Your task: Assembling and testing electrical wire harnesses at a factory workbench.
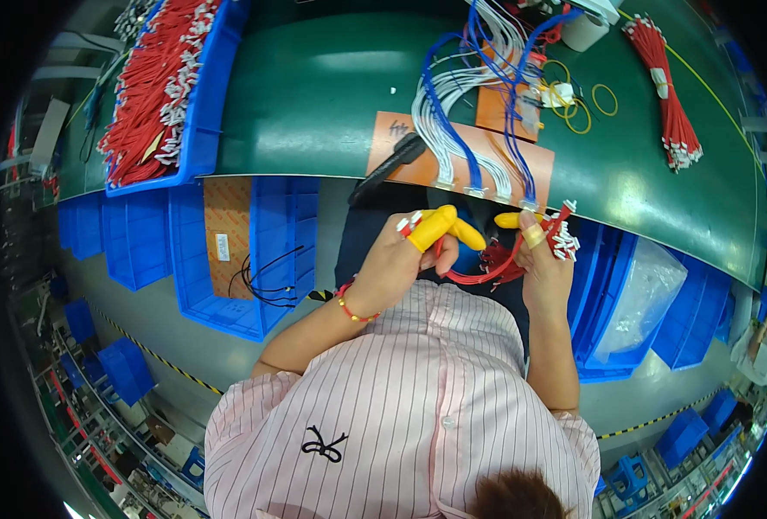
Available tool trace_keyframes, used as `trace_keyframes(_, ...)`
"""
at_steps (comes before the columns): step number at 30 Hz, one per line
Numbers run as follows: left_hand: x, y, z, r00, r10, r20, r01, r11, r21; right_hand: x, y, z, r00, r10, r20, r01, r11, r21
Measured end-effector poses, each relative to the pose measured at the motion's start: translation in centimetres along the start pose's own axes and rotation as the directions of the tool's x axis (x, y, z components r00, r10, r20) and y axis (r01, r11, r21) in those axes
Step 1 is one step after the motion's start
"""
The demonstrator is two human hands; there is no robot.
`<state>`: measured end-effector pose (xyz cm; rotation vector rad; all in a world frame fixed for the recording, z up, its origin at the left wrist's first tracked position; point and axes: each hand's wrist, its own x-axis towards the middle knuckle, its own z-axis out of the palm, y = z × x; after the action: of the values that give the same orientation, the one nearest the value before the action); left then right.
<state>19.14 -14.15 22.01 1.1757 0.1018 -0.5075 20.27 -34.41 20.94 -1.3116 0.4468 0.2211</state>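
Observation:
Both hands are in front of my body at the table's near edge. My left hand [402,259] has yellow finger covers [435,228] on two digits and is closed round red wires, whose white connector ends [409,223] stick out by the knuckles. My right hand [541,264] wears a yellow cover on one finger and a tan band on another. It grips a bundle of red wires [480,278], with many white connectors [565,242] fanning out at its right side. The red wires hang in a curve between the two hands.
On the green table [314,95] lies an orange board [392,130] with white and blue cables [440,104]. A blue bin [200,112] of red wires stands left. A tied red wire bundle [664,86] and rubber bands [605,99] lie right. Blue crates [284,233] sit below the table.

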Motion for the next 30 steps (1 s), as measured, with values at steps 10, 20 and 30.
trace_keyframes(10, 0.8, -1.3, -0.5, 0.998, 0.027, -0.054, -0.029, 0.998, -0.047, -0.8, 0.9, -0.6, 0.999, 0.042, -0.006, -0.041, 0.998, 0.042)
trace_keyframes(20, 1.6, -0.6, -0.6, 0.992, 0.011, -0.128, -0.003, 0.998, 0.063, -0.9, 1.7, -2.6, 0.999, 0.023, -0.047, -0.024, 1.000, -0.016)
trace_keyframes(30, 2.0, -0.5, -0.8, 0.990, 0.072, -0.120, -0.060, 0.993, 0.105, -0.8, 1.5, -2.9, 0.998, -0.004, -0.057, -0.006, 0.986, -0.167)
